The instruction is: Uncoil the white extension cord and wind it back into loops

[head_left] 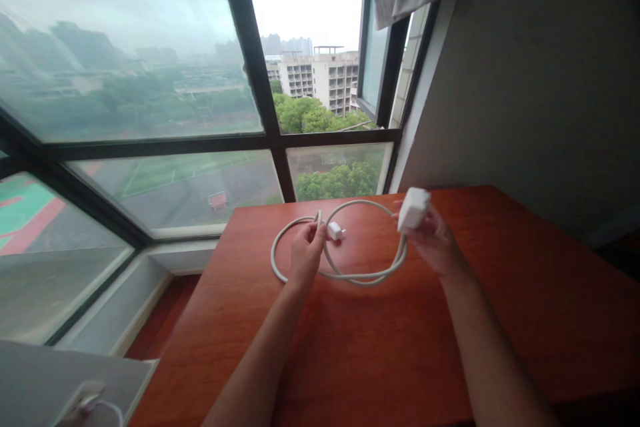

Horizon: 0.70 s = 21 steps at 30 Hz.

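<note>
The white cable [273,255] lies in two loose loops on the red-brown table [380,347], its spread running left to right. The small plug [335,231] at one end points right, just beside the left hand [306,250], which is closed on the cable where the loops cross. The right hand [435,240] grips the white adapter block [413,208] — raised off the table, tilted upward. A window [150,80] stands beyond.
</note>
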Available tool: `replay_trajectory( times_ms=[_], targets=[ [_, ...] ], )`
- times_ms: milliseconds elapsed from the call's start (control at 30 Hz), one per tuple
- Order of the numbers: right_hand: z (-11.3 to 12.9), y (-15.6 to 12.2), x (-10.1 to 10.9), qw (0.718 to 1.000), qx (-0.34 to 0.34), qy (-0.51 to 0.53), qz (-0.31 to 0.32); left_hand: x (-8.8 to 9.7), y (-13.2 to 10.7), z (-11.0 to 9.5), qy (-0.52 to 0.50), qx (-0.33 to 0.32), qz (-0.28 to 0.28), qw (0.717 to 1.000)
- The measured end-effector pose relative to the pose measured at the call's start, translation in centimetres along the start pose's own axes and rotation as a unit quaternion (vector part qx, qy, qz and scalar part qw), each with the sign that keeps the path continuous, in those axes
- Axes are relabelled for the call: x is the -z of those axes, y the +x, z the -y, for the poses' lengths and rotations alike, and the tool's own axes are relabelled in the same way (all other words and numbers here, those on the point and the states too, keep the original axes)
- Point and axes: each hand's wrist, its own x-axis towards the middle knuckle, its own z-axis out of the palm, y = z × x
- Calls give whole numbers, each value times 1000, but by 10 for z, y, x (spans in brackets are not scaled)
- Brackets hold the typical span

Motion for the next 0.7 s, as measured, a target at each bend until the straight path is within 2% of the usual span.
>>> replay_trajectory(
  times_ms=[100, 200, 267, 333, 433, 500, 600, 700],
  targets=[
    [4, 6, 30, 975, 41, 158, -148, 12, 6, -2, -25, 21, -14, 999],
    [0, 10, 66, 919, 27, 259, -295, 19, 10, -7, -74, 53, -20, 996],
    [-4, 12, 84, 888, -1, 290, -357, 23, 12, -9, -106, 69, -1, 992],
    [-7, 12, 93, 877, 0, 281, -391, 25, 12, -11, -122, 74, 27, 989],
    [-9, 14, 90, 894, 60, 182, -406, 25, 12, -11, -125, 78, 52, 988],
    [-10, 15, 81, 918, 74, 96, -379, 24, 10, -10, -111, 81, 55, 989],
    [-14, 15, 68, 949, 16, -9, -314, 21, 8, -9, -53, 83, 65, 993],
    [-24, 14, 60, 952, -41, -141, -270, 19, 7, -9, -6, 79, 95, 992]
  ],
)
